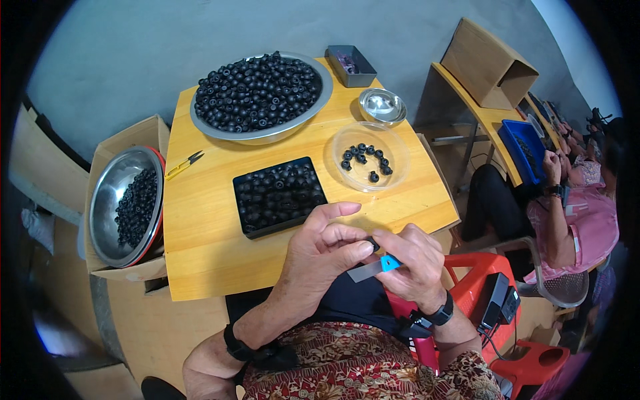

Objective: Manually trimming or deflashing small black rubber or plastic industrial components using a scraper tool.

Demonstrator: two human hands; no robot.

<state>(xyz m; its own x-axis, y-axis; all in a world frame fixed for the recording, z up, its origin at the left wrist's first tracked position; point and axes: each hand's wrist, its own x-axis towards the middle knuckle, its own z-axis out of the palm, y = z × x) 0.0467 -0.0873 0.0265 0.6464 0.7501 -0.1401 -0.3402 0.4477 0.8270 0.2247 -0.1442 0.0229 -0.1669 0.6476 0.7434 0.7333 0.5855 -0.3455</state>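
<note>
My left hand (327, 250) is closed, its thumb and fingers pinching a small black round part (373, 245) that is mostly covered by the fingertips. Against that part rest the fingertips of my right hand (417, 260). In the right hand's curled fingers is a flat metal blade with a blue end (390, 263), its bare metal pointing left below the left thumb. Just beyond my hands stands a square black tray (248, 233) filled with similar black parts. To its right is a clear round plastic tub (403, 157) with several black parts on its bottom.
A large metal bowl (325, 100) heaped with black parts sits at the back of the yellow table (200, 260). Yellow-handled snips (183, 165), a small metal bowl (383, 107) and a grey box (360, 77) lie around. A co-worker in pink (573, 227) sits at right.
</note>
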